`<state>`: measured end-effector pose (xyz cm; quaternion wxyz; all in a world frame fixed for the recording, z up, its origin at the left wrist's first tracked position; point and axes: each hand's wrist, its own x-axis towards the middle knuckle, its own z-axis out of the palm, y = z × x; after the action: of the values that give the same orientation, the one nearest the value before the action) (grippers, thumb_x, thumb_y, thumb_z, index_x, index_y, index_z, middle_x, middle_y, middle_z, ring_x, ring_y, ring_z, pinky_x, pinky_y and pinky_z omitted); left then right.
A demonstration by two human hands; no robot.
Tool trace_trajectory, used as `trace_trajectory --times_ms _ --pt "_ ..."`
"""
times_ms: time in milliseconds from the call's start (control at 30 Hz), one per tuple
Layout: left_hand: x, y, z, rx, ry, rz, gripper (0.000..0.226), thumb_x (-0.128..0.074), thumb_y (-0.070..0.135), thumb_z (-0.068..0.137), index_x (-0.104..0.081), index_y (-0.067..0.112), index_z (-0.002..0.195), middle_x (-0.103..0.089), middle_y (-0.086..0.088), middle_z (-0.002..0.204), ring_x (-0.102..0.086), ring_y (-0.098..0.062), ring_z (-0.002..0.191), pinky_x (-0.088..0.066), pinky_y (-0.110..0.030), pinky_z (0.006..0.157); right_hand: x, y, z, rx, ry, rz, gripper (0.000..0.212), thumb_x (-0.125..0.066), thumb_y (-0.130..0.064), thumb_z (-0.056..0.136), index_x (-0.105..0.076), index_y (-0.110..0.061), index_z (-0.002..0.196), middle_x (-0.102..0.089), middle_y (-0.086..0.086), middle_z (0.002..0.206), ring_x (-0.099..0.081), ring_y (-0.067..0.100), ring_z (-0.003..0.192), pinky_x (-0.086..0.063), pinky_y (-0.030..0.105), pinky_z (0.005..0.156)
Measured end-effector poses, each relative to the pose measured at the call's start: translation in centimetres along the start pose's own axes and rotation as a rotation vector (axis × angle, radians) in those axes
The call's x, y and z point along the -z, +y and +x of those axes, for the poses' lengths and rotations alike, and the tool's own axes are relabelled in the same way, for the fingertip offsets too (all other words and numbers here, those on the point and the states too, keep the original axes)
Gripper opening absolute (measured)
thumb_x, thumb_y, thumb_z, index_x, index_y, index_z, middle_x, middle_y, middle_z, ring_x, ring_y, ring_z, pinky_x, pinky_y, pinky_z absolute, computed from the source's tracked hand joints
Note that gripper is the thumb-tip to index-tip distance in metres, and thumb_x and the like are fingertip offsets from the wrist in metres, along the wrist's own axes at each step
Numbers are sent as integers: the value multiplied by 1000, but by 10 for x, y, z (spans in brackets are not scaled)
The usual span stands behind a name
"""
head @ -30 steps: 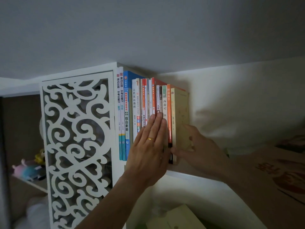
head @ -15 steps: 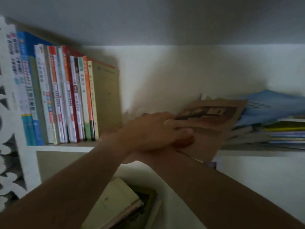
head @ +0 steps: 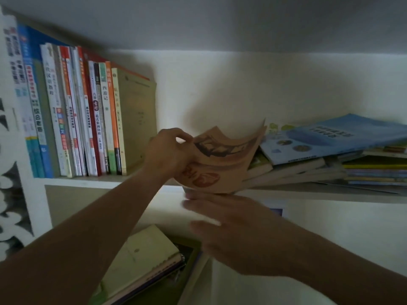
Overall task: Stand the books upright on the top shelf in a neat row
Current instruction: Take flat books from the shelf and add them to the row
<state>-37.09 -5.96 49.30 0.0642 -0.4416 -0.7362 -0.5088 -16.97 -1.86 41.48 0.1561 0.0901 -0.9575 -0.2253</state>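
A row of upright books (head: 88, 119) stands at the left end of the white top shelf (head: 105, 181). Its rightmost book is beige. At the right a pile of flat books (head: 330, 159) leans on the shelf, a blue one on top. My left hand (head: 169, 155) grips a tan paperback with red and black artwork (head: 222, 159) by its left edge and tilts it up off the pile; its cover bends. My right hand (head: 233, 230) is blurred below the shelf edge, fingers spread, just under the paperback's lower edge; whether it touches the book I cannot tell.
A white carved lattice panel (head: 11, 194) closes the shelf's left side. Below the top shelf lie a pale green book and a notebook (head: 141, 256) on a lower level. The ceiling sits close above the row. A gap of shelf lies between the row and the pile.
The view swung right from the upright row to the pile. My left hand left the spines and took hold of the tan paperback, lifting it; my right hand dropped below the shelf edge.
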Motion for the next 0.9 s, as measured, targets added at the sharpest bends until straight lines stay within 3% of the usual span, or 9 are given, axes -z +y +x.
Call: trace_trajectory --times_ms 67,133,200,367,500,567,667,767,900 --pt "6 -4 2 -58 67 25 33 -85 40 77 -77 30 107 -73 8 88 -68 -7 79 -52 -20 68 39 4 -19 -113 250 -71 14 -72 -25 89 -74 -19 101 -71 3 109 -67 18 94 -60 37 74" --pt "15 -7 6 -60 73 13 33 -87 41 75 -77 30 104 -74 10 85 -69 -6 76 -50 -18 63 58 17 -26 -286 398 -76 5 -71 -22 87 -72 -17 90 -67 -2 88 -60 14 75 -54 29 63" --pt "25 -8 8 -38 35 -59 36 -92 38 71 -78 29 102 -75 7 84 -72 -8 74 -56 -21 64 70 40 -16 -450 402 -69 25 -67 -25 81 -67 -18 104 -62 -3 98 -56 16 88 -52 34 70" --pt "56 -3 7 150 -66 -444 34 -88 13 79 -77 15 111 -80 -8 86 -79 -19 72 -64 -27 63 72 81 15 -578 -115 101 74 -72 -56 80 -42 -37 144 -55 -9 130 -57 16 114 -51 41 97" --pt "83 1 11 274 -157 -763 28 -74 8 91 -71 9 119 -79 -13 99 -78 -26 89 -65 -31 74 62 77 38 -523 -20 468 43 -64 -46 96 -55 -36 137 -73 -8 105 -72 10 87 -58 30 79" --pt "95 4 8 264 -118 -1006 16 -66 14 98 -67 5 112 -73 -11 100 -74 -22 89 -65 -28 74 60 72 56 -564 41 301 35 -53 -42 103 -56 -35 137 -73 -3 104 -71 20 89 -57 35 80" --pt "117 1 3 212 -90 -1369 48 -58 39 103 -57 -1 130 -72 -24 122 -73 -38 110 -61 -40 94 57 71 96 -707 312 16 21 -43 -32 106 -58 -19 100 -66 8 92 -62 30 86 -47 38 75" --pt "122 -14 -3 46 108 -984 27 -55 21 105 -65 8 126 -75 -16 122 -73 -30 113 -54 -43 108 65 67 141 -812 453 -48 12 -42 -20 102 -46 -19 90 -55 5 86 -47 24 78 -28 35 69" --pt "110 -50 -18 -145 243 -99 34 -68 21 98 -64 29 131 -66 10 133 -60 -13 127 -51 -49 109 78 62 203 -921 649 51 21 -47 -20 105 -67 -14 104 -66 6 90 -50 21 73 -31 28 64"
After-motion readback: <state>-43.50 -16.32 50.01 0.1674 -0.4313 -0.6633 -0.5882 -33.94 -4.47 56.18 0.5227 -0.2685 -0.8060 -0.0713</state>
